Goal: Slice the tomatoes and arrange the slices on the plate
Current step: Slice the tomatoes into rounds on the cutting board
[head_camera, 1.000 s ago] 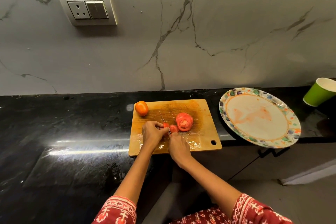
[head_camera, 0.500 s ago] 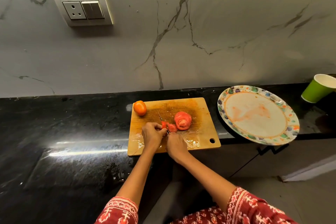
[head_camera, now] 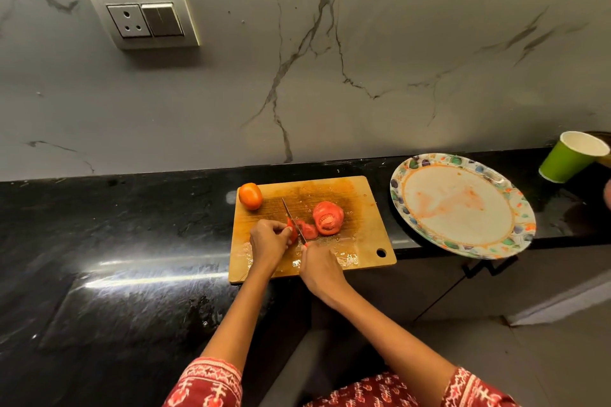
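Left hand (head_camera: 268, 239) pinches tomato piece (head_camera: 292, 230) | right hand (head_camera: 319, 266) grips knife (head_camera: 292, 219), blade just right of piece

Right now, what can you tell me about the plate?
The plate is round and wide, with a plain pale centre and a rim patterned in coloured blobs, edged by a thin orange ring. It looks like paper or thin plastic. Faint orange-red smears mark its centre; no slices lie on it yet. It sits flat on the black counter, right of the board, its near edge jutting over the counter's front. A green cup stands apart behind it. No hand touches it.
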The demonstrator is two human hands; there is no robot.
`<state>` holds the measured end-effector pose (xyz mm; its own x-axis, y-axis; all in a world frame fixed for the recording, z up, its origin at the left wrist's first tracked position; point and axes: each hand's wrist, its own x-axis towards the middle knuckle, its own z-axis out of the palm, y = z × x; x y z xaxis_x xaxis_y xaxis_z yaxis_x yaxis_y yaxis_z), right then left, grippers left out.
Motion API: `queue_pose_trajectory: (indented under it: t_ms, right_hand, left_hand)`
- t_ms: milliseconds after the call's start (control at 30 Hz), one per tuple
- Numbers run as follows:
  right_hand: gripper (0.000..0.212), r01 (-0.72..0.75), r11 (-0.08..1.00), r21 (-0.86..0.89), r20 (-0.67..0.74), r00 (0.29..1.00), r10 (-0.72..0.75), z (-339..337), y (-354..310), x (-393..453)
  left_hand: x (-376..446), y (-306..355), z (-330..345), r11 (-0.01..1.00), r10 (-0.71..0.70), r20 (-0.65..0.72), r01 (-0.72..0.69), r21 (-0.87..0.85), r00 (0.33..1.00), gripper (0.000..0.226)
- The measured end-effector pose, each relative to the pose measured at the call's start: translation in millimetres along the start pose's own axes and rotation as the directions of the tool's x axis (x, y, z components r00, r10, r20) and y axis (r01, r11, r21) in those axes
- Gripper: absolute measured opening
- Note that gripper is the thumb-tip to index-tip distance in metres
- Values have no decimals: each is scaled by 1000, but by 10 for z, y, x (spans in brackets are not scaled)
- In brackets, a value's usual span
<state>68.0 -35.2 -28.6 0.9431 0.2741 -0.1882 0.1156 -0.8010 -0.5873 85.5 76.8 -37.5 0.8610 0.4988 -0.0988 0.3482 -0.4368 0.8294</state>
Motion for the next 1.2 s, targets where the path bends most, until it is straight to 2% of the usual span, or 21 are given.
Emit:
queue_pose_trajectory:
  t_ms: [233,467,800,1200]
  right_hand:
    - [35,-9,1000,-1,10,1000,9,5,4,7]
    - [35,-14,999,-29,-1,1000,14,-12,34,-30]
    - [33,-5,1000,-25,48,999,6,-19,63,21]
    - [35,-7,999,-38,39,999,8,29,38,190]
  left_hand:
    - [5,36,-1,999,7,-52,-10,-48,999,9]
    - [-5,96,44,991,-90,-46,84,-107,995,25]
    - [23,124,43,986,-121,-31,117,-116,992,23]
    - [61,104,65,995,-64,-22,62,-80,998,15]
